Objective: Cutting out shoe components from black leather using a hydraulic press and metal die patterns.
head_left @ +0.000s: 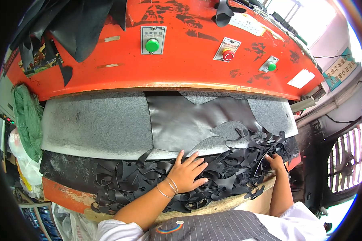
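Note:
My left hand (186,173), with thin bangles at the wrist, lies with fingers spread over a heap of black leather scraps (225,182). Its fingertips reach the near edge of a large black leather piece (185,120), which has curved cut-outs along its right and near sides. That piece rests on a grey cutting board (96,120). At the right end of the heap, my right hand (275,162) has its fingers curled among the scraps. A thin-edged dark outline shows beside those fingers, but what they grip is hidden.
Across the far side runs a red press beam (120,72) with a green button (152,45), a red stop button (228,54) and a smaller green button (272,67). Black leather sheets (80,28) hang over its left end. A green sack (27,120) stands left of the board.

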### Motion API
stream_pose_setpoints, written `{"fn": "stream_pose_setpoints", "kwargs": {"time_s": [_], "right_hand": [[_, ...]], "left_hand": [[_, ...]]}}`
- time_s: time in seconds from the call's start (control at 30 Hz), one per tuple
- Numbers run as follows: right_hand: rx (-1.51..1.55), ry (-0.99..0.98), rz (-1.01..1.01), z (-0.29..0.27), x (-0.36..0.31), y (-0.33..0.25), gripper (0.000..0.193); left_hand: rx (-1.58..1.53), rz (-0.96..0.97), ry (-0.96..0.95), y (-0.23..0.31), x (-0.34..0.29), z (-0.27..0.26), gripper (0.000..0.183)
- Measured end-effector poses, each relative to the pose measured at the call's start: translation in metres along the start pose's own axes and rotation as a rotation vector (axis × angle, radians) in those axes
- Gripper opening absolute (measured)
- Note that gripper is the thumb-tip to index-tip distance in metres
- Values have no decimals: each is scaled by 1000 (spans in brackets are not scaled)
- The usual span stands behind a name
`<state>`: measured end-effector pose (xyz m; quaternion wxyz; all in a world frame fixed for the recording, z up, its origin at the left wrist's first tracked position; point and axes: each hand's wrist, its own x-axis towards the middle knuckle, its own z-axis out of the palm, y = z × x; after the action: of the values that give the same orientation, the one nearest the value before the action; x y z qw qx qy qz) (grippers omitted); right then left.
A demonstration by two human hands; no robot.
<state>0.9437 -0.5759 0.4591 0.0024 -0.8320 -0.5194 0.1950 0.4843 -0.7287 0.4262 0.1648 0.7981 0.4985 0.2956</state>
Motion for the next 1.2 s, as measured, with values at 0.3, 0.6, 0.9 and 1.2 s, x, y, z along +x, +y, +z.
{"fn": "stream_pose_setpoints", "kwargs": {"time_s": [0.3, 0.6, 0.9, 1.2], "right_hand": [[-399, 333, -35, 22, -46, -39, 60], [364, 214, -72, 0, -33, 8, 18], [-289, 245, -72, 19, -5, -6, 27], [165, 559, -388, -49, -66, -2, 5]], "left_hand": [[-99, -36, 3, 4, -10, 11, 49], [-224, -61, -3, -1, -12, 9, 43], [-224, -20, 54, 0, -12, 16, 39], [13, -174, 281, -12, -1, -12, 38]]}}
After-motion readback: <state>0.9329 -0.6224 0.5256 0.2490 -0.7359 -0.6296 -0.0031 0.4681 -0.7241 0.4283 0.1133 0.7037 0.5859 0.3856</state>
